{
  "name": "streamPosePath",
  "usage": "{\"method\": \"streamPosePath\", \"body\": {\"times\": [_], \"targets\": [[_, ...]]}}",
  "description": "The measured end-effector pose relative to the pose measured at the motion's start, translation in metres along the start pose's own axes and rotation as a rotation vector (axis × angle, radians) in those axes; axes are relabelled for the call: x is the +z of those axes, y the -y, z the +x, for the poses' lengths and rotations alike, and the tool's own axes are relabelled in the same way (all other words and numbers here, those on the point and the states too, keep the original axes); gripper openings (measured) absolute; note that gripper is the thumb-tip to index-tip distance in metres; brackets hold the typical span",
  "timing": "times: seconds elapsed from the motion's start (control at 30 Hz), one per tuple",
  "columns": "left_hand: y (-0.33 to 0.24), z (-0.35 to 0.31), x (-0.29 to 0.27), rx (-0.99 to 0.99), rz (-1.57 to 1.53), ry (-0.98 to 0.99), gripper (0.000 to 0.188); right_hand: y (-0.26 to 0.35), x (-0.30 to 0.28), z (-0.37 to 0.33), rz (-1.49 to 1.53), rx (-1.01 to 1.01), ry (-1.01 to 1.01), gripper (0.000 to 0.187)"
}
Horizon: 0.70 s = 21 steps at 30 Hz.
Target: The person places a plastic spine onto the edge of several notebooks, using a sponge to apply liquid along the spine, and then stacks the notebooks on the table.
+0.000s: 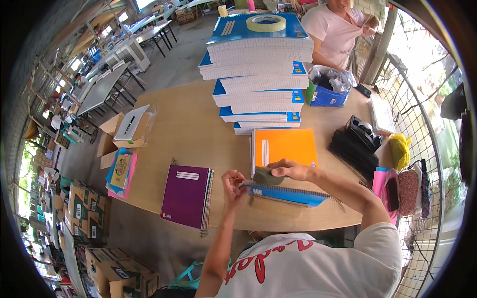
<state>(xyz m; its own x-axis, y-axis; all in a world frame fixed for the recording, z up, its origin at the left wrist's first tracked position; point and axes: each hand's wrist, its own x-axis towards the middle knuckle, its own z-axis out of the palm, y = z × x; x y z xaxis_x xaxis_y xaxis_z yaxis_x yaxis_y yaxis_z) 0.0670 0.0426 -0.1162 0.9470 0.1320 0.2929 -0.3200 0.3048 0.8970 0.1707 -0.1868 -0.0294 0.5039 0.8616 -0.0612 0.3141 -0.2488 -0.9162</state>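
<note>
A blue spiral notebook (285, 193) is tilted up in front of me, its wire binding along the upper edge. My left hand (234, 190) is closed, its fingertips pinching the left end of that notebook by the binding. My right hand (292, 169) grips a dark olive-grey piece (266, 175), soft-looking like a folded cloth or pad, just above the binding; its exact kind is unclear. Behind it lies an orange notebook (288, 144), partly covered by my hand. To the left rests a stack topped by a purple spiral notebook (185, 193), with loose wire coils poking out.
A tall stack of blue notebooks (263, 69) rises at the back, a tape roll (266, 23) on top. On the right are a black tape dispenser (365, 133), black wire coils (352, 156) and pouches (410, 188). A box (131, 126) sits left; a co-worker (332, 32) sits across.
</note>
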Motion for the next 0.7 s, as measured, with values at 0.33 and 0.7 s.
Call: {"method": "streamPosePath", "body": {"times": [0.33,0.7], "targets": [[0.0,0.004,0.013,-0.097,0.027,0.106,0.043,-0.096,-0.039,0.012,-0.781,0.128,-0.271,0.053],[-0.004,-0.002,0.014,-0.054,0.09,-0.003,0.041,-0.15,0.066,-0.302,-0.946,1.073,-1.45,0.059]]}}
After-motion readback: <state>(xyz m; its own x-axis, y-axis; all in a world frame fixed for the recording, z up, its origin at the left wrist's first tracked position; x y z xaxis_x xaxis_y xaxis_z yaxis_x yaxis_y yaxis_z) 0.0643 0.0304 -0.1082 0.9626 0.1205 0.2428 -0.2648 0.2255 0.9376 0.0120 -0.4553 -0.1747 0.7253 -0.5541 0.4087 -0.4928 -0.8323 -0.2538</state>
